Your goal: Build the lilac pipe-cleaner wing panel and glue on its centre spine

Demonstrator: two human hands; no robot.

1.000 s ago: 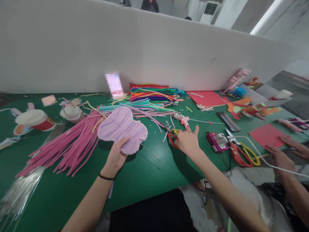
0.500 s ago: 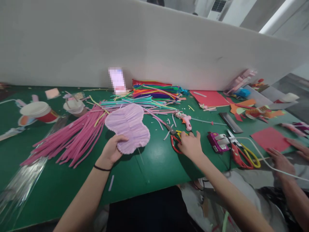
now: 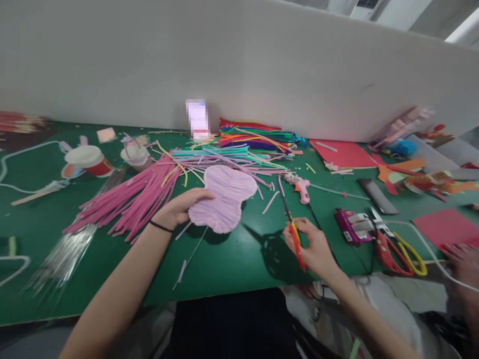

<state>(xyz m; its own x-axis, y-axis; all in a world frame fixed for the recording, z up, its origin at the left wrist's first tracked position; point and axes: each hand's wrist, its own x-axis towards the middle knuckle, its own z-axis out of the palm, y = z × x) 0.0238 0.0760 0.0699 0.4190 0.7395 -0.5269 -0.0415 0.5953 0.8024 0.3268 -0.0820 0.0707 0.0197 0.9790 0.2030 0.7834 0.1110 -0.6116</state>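
Lilac fuzzy strips are packed side by side into a flat, lobed panel with a scalloped edge point(image 3: 224, 199), which is held over the middle of the green table point(image 3: 239, 269). Its left side is pinched by the left hand point(image 3: 189, 207), with the thumb on top and the other fingers mostly hidden beneath. From its lower edge a thin wire point(image 3: 193, 249) is hung toward the table's near edge. By the right hand point(image 3: 312, 244), scissors with red and yellow handles point(image 3: 295, 237) are gripped, their blades close together and pointed toward the far edge.

The panel is judged light, soft and bendable, and its pile could easily be flattened; it is best taken by the rim, as is done, with the lobes left unpressed. The scissors are judged stiff and smooth, and are best held by the handles.

Toward the far left corner, a red paper cup with a white top point(image 3: 90, 159) is seen, its contents hidden. Beside it, lilac pieces are stuck out of a small pale cup point(image 3: 136, 158). Near the far right corner, red and brown scraps are kept in a whitish box point(image 3: 430, 154).
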